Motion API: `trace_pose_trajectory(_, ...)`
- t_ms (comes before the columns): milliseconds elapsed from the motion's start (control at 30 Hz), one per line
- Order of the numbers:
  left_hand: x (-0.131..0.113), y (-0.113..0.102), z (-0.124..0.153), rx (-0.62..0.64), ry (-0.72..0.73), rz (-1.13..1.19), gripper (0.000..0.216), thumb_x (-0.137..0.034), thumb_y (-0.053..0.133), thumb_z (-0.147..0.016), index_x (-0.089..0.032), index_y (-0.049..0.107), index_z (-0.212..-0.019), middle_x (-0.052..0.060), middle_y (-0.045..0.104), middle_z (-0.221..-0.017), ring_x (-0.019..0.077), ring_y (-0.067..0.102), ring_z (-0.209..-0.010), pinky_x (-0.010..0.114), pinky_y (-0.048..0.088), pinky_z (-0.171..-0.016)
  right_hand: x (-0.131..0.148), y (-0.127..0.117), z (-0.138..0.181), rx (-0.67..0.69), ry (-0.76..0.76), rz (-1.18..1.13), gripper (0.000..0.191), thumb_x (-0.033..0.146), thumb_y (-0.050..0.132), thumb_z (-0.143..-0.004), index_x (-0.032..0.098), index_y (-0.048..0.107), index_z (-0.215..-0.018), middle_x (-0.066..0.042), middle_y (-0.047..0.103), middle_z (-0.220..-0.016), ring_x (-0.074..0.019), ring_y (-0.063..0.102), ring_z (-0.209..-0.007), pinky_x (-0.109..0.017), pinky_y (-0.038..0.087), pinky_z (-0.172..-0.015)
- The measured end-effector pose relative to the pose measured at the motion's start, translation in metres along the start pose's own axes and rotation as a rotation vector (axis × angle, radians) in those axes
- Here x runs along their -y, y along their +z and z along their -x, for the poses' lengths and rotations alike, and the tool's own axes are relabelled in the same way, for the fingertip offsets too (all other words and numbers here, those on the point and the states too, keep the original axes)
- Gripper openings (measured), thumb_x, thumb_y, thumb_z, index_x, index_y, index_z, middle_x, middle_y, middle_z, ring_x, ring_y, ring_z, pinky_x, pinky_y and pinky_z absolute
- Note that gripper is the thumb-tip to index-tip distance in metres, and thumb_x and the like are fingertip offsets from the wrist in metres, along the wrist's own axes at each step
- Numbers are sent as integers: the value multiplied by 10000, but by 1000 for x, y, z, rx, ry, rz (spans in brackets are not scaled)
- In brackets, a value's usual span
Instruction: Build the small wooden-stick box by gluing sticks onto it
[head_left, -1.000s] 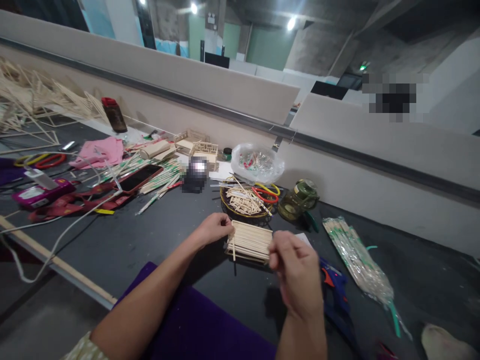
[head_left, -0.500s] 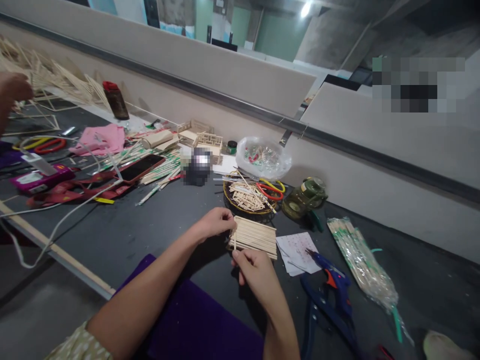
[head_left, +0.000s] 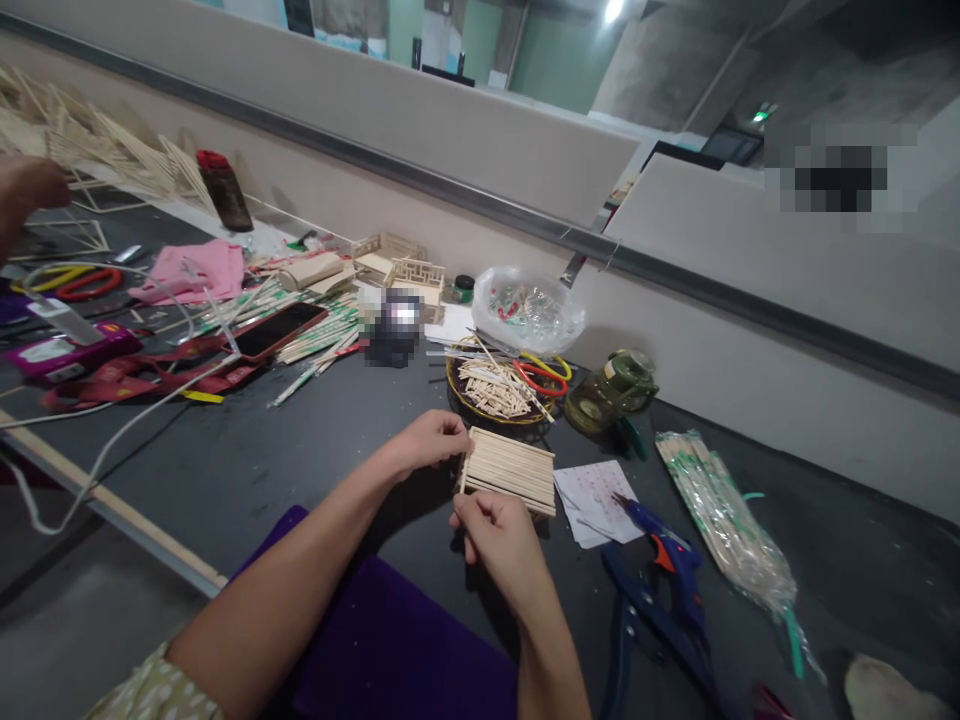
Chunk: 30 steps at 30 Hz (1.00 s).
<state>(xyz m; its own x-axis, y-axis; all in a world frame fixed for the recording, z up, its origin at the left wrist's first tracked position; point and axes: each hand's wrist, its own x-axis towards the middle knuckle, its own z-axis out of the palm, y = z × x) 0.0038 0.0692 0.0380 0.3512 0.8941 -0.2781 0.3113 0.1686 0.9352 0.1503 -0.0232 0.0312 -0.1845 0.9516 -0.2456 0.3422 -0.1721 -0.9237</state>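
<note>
Dark tabletop (head_left: 330,440) gives room at nine o'clock from the stick panel (head_left: 516,466); the left hand (head_left: 437,438), pinched nearly closed at ten, seemingly holds a thin stick (head_left: 465,472) twelve-to-six along the panel's left edge, as the right hand (head_left: 501,540) at six pinches the stick's near end; paper (head_left: 598,502) sits at four

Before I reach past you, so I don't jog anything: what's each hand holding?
Left hand: closed, pinching the stick at its far end, by the panel's corner.
Right hand: closed, pinching the stick's near end.
</note>
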Motion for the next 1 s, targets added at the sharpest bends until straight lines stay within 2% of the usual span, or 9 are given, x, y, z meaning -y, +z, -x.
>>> trace_pose_trajectory(1000, 0, 2, -1, -3, 2, 51, 202, -349, 614, -650, -157, 559, -678, -46, 475, -564, 87, 445, -520, 167, 350, -423, 1, 2, -1, -13, -10, -44, 379, 430, 494, -868, 148, 619, -648, 47, 478, -382, -79, 401, -369, -191, 302, -436)
